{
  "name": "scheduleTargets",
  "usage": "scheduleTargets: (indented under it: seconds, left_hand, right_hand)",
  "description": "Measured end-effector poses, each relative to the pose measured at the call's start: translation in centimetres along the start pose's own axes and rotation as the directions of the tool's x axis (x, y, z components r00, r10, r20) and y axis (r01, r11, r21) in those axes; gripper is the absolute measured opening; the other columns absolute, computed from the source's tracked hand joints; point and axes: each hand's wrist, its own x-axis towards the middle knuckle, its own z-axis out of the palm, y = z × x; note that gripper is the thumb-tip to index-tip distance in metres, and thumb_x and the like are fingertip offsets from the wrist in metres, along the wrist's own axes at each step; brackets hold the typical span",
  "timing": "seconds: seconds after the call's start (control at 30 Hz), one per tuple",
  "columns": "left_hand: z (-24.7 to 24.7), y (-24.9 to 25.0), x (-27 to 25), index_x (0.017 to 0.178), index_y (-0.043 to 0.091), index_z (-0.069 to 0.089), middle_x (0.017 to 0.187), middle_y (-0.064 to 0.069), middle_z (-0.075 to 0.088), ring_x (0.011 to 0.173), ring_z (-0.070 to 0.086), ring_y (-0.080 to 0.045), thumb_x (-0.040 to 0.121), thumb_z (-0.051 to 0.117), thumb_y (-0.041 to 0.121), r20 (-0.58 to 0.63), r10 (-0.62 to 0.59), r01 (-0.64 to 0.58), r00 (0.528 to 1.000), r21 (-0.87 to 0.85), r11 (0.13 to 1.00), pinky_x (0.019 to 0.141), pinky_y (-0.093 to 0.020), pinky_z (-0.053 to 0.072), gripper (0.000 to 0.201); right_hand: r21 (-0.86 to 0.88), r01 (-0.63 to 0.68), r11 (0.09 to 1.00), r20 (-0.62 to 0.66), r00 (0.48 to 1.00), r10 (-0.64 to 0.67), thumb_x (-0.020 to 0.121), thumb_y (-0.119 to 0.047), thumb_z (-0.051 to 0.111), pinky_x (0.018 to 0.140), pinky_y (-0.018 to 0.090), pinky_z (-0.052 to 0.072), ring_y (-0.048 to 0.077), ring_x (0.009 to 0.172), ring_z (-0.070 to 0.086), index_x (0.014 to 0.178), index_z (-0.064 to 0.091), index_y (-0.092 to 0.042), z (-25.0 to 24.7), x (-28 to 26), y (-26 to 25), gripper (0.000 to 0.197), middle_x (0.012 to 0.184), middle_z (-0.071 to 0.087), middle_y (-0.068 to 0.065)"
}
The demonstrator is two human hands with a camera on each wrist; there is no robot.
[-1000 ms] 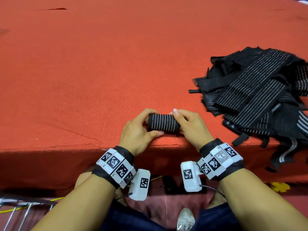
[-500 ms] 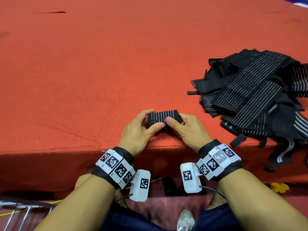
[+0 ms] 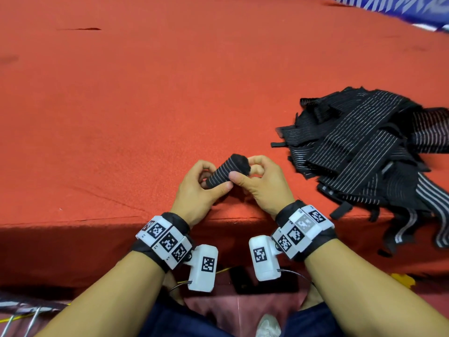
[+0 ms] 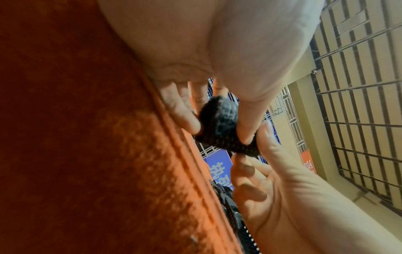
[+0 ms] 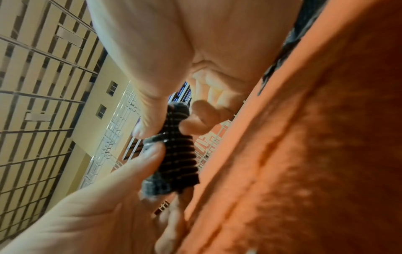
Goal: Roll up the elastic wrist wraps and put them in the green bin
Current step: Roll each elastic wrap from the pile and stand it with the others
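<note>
A rolled black wrist wrap (image 3: 226, 171) with thin white stripes is held just above the near edge of the red table (image 3: 170, 93), tilted with one end pointing up and to the right. My left hand (image 3: 206, 186) pinches its lower end between thumb and fingers. My right hand (image 3: 252, 173) pinches its upper end. The left wrist view shows the roll (image 4: 219, 125) end-on between my fingers. In the right wrist view the roll (image 5: 174, 154) shows its striped side. No green bin is in view.
A loose pile of unrolled black striped wraps (image 3: 364, 154) lies on the table at the right, some hanging over the near edge. Blue fabric (image 3: 393, 8) shows at the far right corner. My legs and a shoe (image 3: 267, 324) are below the table edge.
The roll lay level between both hands before. Now it is lifted and tilted, its right end raised, and my fingers have shifted their grip on it.
</note>
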Motion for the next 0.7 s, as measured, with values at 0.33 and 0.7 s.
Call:
scheduleTargets:
  seconds: [0.33,0.7]
  left_hand:
    - [-5.6,2.4,0.5,0.117,0.026,0.065,0.111,0.01,0.072,0.106,0.064,0.0,0.084,0.078,0.024,-0.137,0.124,-0.114,0.983,0.082,0.99,0.087,-0.012,0.046,0.035]
    - [-13.7,1.9,-0.1,0.121,0.028,0.062,0.116,0.017,0.069,0.101,0.066,0.0,0.081,0.079,0.017,-0.368,0.079,-0.069,0.927,0.04,0.997,0.091,-0.025,0.053,0.045]
  right_hand:
    - [0.0,0.107,0.994,-0.005,0.994,-0.107,0.079,-0.006,0.082,0.075,0.046,0.059,0.011,0.066,0.063,0.101,0.067,-0.021,5.9,2.0,-4.0,0.03,0.083,0.065,-0.001]
    - [-0.062,0.165,0.984,0.041,0.986,-0.162,0.086,-0.003,0.073,0.062,0.032,0.059,0.018,0.062,0.069,0.106,0.065,-0.025,16.3,4.7,-6.6,0.031,0.079,0.065,-0.002]
